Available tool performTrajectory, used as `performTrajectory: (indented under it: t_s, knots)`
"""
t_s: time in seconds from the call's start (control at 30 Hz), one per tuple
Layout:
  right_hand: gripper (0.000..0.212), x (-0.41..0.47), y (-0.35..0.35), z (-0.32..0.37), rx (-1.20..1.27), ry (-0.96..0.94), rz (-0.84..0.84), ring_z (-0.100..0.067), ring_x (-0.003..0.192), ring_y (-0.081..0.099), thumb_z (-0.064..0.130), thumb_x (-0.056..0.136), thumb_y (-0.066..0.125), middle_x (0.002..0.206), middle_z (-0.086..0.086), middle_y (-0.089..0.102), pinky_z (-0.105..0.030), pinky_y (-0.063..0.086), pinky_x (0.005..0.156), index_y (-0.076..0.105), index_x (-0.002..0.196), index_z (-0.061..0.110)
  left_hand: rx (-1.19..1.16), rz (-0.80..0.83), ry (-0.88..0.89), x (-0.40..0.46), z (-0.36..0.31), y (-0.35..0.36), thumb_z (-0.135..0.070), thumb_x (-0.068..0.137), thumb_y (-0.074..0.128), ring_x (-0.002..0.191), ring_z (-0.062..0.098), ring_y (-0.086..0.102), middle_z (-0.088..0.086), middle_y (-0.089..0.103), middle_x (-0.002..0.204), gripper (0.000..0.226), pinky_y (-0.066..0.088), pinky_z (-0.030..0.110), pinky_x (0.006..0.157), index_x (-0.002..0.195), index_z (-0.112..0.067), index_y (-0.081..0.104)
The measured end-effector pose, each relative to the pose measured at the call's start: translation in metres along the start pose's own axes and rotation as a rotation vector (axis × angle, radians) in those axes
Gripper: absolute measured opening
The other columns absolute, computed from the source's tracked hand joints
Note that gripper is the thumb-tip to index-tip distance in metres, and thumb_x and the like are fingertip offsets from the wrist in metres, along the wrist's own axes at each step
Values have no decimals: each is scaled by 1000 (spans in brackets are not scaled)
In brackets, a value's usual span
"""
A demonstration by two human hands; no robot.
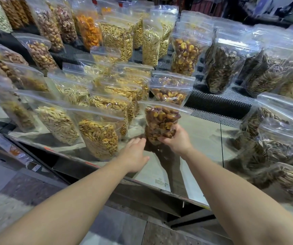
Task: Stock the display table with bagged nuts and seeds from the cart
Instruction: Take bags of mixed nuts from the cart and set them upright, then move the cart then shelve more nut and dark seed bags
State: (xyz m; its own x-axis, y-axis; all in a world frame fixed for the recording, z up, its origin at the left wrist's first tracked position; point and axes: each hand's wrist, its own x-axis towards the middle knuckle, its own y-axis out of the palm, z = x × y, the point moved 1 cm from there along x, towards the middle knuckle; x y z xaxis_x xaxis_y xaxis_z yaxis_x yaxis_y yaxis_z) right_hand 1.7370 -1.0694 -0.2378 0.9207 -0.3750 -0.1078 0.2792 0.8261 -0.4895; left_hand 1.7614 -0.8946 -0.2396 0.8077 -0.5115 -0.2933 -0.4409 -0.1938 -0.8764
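Clear nut bag gripped low by right hand — fingers curled, left hand flat, fingers straight

A shop: tiered display table lined with rows of clear bagged nuts.

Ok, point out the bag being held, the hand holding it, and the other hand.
bag of brown nuts (161, 119): head view, on the filled middle of the bag.
right hand (177, 140): head view, on the back of the hand.
left hand (136, 154): head view, on the back of the hand.
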Motion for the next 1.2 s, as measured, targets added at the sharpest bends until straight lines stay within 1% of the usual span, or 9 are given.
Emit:
performTrajectory:
  t_s: [0.1,0.27,0.47,0.63,0.77,0.87,1.03,1.13,1.2]
  knots:
    - [56,3,-1,-1,-11,11,4,-23,118,61,15,76,83,122,-5,67,-39,51,101,55,126,14,81,-2,-12,3,1,5,-48,96,55,152,26,17,7,28,161,73,22,44,122,154,-16,25]
    - [65,0,-1,0,-9,41,-9,-22,122,58,15,75,84,127,-5,64,-39,50,103,51,130,15,124,-17,11,0,2,7,-50,95,54,152,27,17,8,29,161,74,18,42,122,154,-15,25]
    - [85,-11,-6,12,-17,82,-27,-22,129,51,14,73,86,138,-4,56,-27,43,96,39,144,18,162,-16,61,-3,3,4,-48,96,54,152,28,17,9,28,160,73,18,42,124,153,-14,25]
    - [93,-40,-13,16,-52,176,-89,-26,139,41,18,79,82,153,-11,41,-33,41,104,27,154,21,220,-40,117,-14,1,6,-49,96,53,151,28,19,9,29,160,75,18,42,123,154,-13,23]
    - [84,-82,-15,2,-130,280,-161,-27,135,46,25,85,76,153,-12,40,-36,43,106,28,154,21,323,-31,201,-24,-12,14,-54,96,48,151,29,18,9,25,163,79,13,44,124,156,-13,19]
    - [77,-120,-18,-16,-235,333,-200,-25,132,49,33,87,73,150,-8,45,-41,41,109,33,152,21,370,-18,277,-40,-33,20,-56,95,47,147,29,24,10,32,159,76,16,46,122,153,-11,26]
    - [68,-187,-49,-38,-479,337,-189,-25,134,45,40,92,64,146,-6,49,-32,35,107,36,150,20,491,-3,381,-70,-85,36,-59,94,45,138,30,35,12,44,148,68,22,44,115,144,-13,38]
    - [70,-247,-81,-63,-642,381,-246,-27,139,38,50,90,60,149,-6,45,-38,36,112,36,150,22,539,2,475,-99,-135,61,-61,94,44,136,30,37,10,47,145,67,25,45,113,142,-15,41]
    - [74,-299,-111,-85,-740,482,-274,-31,145,28,60,90,53,155,-6,37,-44,30,116,30,152,27,568,6,556,-127,-180,86,-62,93,44,136,31,38,10,47,145,68,27,46,112,142,-16,41]
